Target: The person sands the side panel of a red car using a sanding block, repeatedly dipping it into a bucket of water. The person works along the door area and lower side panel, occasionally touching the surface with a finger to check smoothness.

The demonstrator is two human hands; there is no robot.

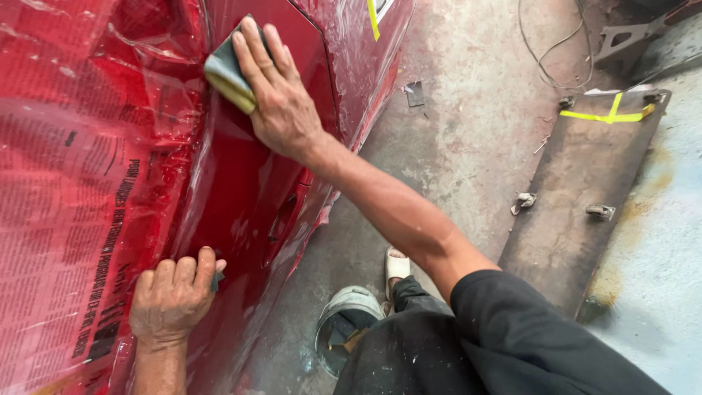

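While the right hand [274, 95] lies flat on the red car panel [248, 183], its fingers close together and pressed over a sponge [225, 73], the left hand [174, 296] rests lower on the same panel, fingers curled side by side around a small dark piece that barely shows at the fingertips. The sponge is a soft block, grey-green on top with a yellow layer underneath, and it sits against the upper part of the panel. The panel is glossy, smooth and curved, with a recessed handle hollow near its middle. To the left of the panel, newspaper [66, 219] lies under wrinkled clear plastic sheeting that takes on the red colour. Below the panel, on the stained concrete floor [468, 146], stands a round grey bucket [349, 322] holding dark water and a few scraps that cannot be made out. To the right of the panel, across the floor, lies a long rusty metal plate [578, 190] with bolts and strips of yellow tape.
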